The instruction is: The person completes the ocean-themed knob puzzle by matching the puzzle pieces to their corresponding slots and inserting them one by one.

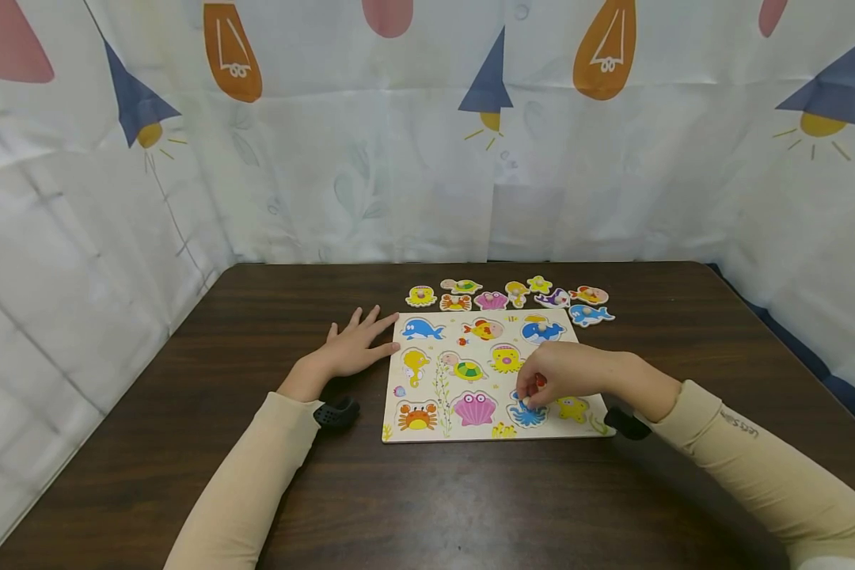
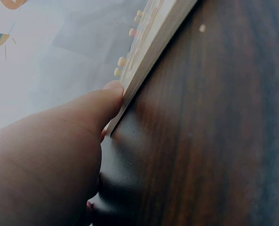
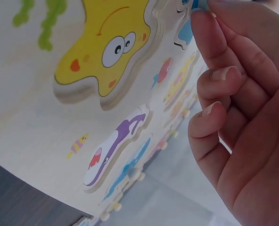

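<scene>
A wooden peg puzzle board [image 1: 427,433] with printed sea animals lies on the dark table. My right hand [image 1: 570,370] is over its lower right part, pinching a blue octopus-like puzzle piece [image 1: 526,416] by its knob between thumb and index finger. The piece is at the matching blue picture; whether it sits fully in the recess I cannot tell. In the right wrist view the other fingers are curled, close to the yellow starfish picture [image 3: 102,52]. My left hand [image 1: 349,347] rests at the board's left edge, fingers spread, thumb [image 2: 112,94] touching the edge.
Behind the board lie several loose knobbed pieces, among them a turtle [image 1: 461,286], a crab [image 1: 455,303], a pink shell [image 1: 491,301] and a blue dolphin [image 1: 590,315]. A blue whale piece [image 1: 543,331] with a knob is at the board's upper right. A patterned curtain [image 1: 427,182] hangs behind the table.
</scene>
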`<action>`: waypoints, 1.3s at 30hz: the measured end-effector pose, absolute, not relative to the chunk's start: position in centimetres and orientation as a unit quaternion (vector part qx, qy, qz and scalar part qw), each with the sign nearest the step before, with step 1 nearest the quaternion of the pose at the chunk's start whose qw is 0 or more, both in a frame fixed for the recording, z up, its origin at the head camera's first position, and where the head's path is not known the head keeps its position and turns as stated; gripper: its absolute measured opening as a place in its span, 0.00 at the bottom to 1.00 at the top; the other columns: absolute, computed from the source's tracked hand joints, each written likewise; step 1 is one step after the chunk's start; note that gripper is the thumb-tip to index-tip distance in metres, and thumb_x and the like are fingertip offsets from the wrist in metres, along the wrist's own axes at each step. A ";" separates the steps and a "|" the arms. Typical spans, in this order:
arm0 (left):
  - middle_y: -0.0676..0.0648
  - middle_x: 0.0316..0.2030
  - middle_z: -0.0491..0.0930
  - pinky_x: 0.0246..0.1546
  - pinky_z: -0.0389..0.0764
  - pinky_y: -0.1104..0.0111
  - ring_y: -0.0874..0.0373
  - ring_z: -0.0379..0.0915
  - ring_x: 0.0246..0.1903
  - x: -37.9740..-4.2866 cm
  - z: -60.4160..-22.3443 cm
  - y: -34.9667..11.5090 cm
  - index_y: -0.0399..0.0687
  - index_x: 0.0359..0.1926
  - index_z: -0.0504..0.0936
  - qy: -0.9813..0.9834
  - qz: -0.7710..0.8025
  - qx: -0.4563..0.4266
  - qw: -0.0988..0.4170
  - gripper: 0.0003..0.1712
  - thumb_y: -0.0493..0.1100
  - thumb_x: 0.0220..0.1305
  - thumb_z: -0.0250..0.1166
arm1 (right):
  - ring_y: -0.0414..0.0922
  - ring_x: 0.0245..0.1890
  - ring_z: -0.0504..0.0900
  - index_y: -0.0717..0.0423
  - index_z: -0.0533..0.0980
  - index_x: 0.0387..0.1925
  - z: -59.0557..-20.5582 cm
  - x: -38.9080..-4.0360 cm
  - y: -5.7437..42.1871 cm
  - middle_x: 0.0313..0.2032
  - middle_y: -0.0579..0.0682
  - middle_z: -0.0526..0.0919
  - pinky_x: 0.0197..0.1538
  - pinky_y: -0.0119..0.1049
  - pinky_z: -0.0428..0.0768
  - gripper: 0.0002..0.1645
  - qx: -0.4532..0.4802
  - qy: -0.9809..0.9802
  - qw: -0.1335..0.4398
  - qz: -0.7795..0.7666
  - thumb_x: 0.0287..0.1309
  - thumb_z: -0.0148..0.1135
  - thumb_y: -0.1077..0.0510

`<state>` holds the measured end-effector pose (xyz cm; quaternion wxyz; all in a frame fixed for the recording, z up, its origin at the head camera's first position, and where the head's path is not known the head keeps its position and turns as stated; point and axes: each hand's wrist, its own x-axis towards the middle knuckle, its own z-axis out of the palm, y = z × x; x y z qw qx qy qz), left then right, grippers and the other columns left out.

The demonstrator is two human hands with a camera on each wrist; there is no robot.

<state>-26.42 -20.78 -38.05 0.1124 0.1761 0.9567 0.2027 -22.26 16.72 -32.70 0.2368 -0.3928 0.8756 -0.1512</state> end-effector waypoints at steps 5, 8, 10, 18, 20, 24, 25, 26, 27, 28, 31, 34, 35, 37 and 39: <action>0.37 0.81 0.39 0.67 0.29 0.28 0.33 0.25 0.78 -26.4 -38.0 -20.8 0.56 0.83 0.51 0.957 0.203 0.176 0.112 0.44 0.64 0.76 0.54 | 0.35 0.30 0.72 0.47 0.88 0.37 -32.8 -22.3 16.8 0.28 0.34 0.81 0.37 0.32 0.74 0.02 -0.393 0.875 0.237 -0.154 0.62 0.74 0.55; 0.37 0.81 0.39 0.67 0.29 0.28 0.33 0.25 0.78 -26.4 -38.1 -20.8 0.56 0.83 0.51 0.957 0.202 0.175 0.112 0.44 0.64 0.76 0.54 | 0.35 0.30 0.72 0.47 0.88 0.38 -32.8 -22.3 16.9 0.29 0.34 0.81 0.37 0.32 0.74 0.03 -0.394 0.874 0.238 -0.158 0.62 0.74 0.55; 0.37 0.81 0.39 0.67 0.29 0.28 0.33 0.25 0.78 -26.4 -38.1 -20.7 0.56 0.83 0.51 0.957 0.201 0.174 0.112 0.44 0.65 0.76 0.54 | 0.35 0.30 0.73 0.46 0.88 0.39 -32.9 -22.3 17.0 0.29 0.34 0.81 0.37 0.32 0.75 0.03 -0.394 0.873 0.238 -0.160 0.62 0.73 0.55; 0.37 0.81 0.38 0.67 0.29 0.28 0.33 0.25 0.78 -26.4 -38.0 -20.7 0.57 0.83 0.51 0.958 0.199 0.174 0.112 0.43 0.65 0.76 0.53 | 0.36 0.31 0.74 0.45 0.88 0.41 -32.4 -22.8 18.2 0.30 0.34 0.80 0.35 0.32 0.76 0.06 -0.398 0.872 0.218 -0.181 0.62 0.73 0.57; 0.37 0.81 0.38 0.67 0.29 0.28 0.33 0.25 0.78 -26.4 -38.0 -20.8 0.57 0.83 0.51 0.958 0.198 0.173 0.112 0.43 0.65 0.76 0.53 | 0.37 0.31 0.74 0.46 0.88 0.42 -32.2 -23.2 18.8 0.30 0.34 0.81 0.35 0.32 0.76 0.06 -0.399 0.873 0.207 -0.189 0.63 0.73 0.57; 0.37 0.81 0.38 0.67 0.29 0.28 0.33 0.25 0.78 -26.3 -38.0 -20.7 0.57 0.83 0.50 0.958 0.196 0.173 0.113 0.43 0.65 0.76 0.53 | 0.40 0.34 0.75 0.49 0.87 0.44 -31.7 -24.0 20.0 0.34 0.36 0.82 0.37 0.34 0.79 0.07 -0.375 0.884 0.189 -0.203 0.65 0.71 0.57; 0.37 0.81 0.38 0.67 0.29 0.28 0.33 0.25 0.78 -26.3 -38.0 -20.7 0.57 0.83 0.50 0.958 0.197 0.173 0.114 0.43 0.65 0.76 0.53 | 0.41 0.35 0.76 0.50 0.87 0.44 -31.5 -24.2 20.3 0.34 0.37 0.82 0.37 0.34 0.79 0.08 -0.364 0.889 0.183 -0.206 0.65 0.71 0.57; 0.37 0.81 0.38 0.67 0.29 0.28 0.33 0.25 0.78 -26.3 -38.1 -20.7 0.57 0.83 0.50 0.958 0.197 0.173 0.114 0.43 0.65 0.77 0.53 | 0.42 0.35 0.76 0.51 0.87 0.45 -31.3 -24.4 20.7 0.35 0.38 0.82 0.37 0.35 0.79 0.09 -0.354 0.894 0.175 -0.210 0.65 0.70 0.57; 0.37 0.81 0.38 0.67 0.29 0.28 0.33 0.25 0.78 -26.2 -38.1 -20.7 0.57 0.83 0.50 0.958 0.197 0.174 0.114 0.43 0.65 0.76 0.53 | 0.43 0.35 0.76 0.52 0.87 0.46 -31.1 -24.6 21.0 0.35 0.39 0.83 0.40 0.36 0.78 0.09 -0.346 0.900 0.161 -0.211 0.65 0.70 0.57; 0.37 0.81 0.38 0.67 0.29 0.28 0.33 0.25 0.78 -26.2 -38.1 -20.7 0.57 0.83 0.50 0.958 0.197 0.174 0.114 0.43 0.65 0.77 0.53 | 0.43 0.35 0.76 0.53 0.87 0.47 -31.0 -24.8 21.4 0.36 0.39 0.83 0.40 0.37 0.78 0.10 -0.339 0.904 0.148 -0.215 0.65 0.70 0.57; 0.37 0.81 0.38 0.67 0.29 0.28 0.33 0.25 0.78 -26.2 -38.0 -20.7 0.57 0.83 0.50 0.958 0.198 0.174 0.115 0.43 0.65 0.76 0.53 | 0.44 0.34 0.76 0.56 0.86 0.48 -30.8 -25.5 22.7 0.36 0.41 0.83 0.39 0.38 0.77 0.11 -0.319 0.917 0.096 -0.220 0.66 0.70 0.58; 0.37 0.81 0.38 0.67 0.29 0.28 0.33 0.25 0.78 -26.2 -38.0 -20.7 0.57 0.83 0.50 0.958 0.198 0.174 0.115 0.43 0.65 0.76 0.53 | 0.45 0.34 0.76 0.59 0.85 0.50 -30.8 -26.2 24.1 0.37 0.44 0.83 0.34 0.38 0.78 0.12 -0.301 0.926 0.057 -0.220 0.66 0.69 0.60; 0.37 0.81 0.38 0.67 0.29 0.28 0.33 0.25 0.78 -26.2 -38.0 -20.7 0.57 0.83 0.50 0.958 0.198 0.173 0.116 0.43 0.65 0.76 0.53 | 0.45 0.34 0.75 0.59 0.85 0.50 -30.8 -26.4 24.5 0.37 0.45 0.83 0.34 0.38 0.78 0.12 -0.292 0.929 0.050 -0.221 0.67 0.68 0.61; 0.37 0.81 0.38 0.67 0.30 0.28 0.33 0.25 0.78 -26.2 -38.0 -20.7 0.57 0.83 0.51 0.958 0.197 0.173 0.115 0.43 0.65 0.76 0.53 | 0.46 0.33 0.75 0.60 0.84 0.52 -30.9 -26.9 25.2 0.38 0.47 0.83 0.34 0.38 0.78 0.13 -0.276 0.933 0.043 -0.225 0.67 0.67 0.62; 0.37 0.81 0.38 0.67 0.30 0.28 0.33 0.25 0.78 -26.1 -37.9 -20.7 0.57 0.83 0.51 0.958 0.198 0.172 0.114 0.43 0.65 0.76 0.53 | 0.46 0.33 0.75 0.62 0.84 0.53 -31.1 -27.5 25.7 0.39 0.49 0.84 0.34 0.38 0.78 0.14 -0.263 0.937 0.040 -0.228 0.69 0.66 0.61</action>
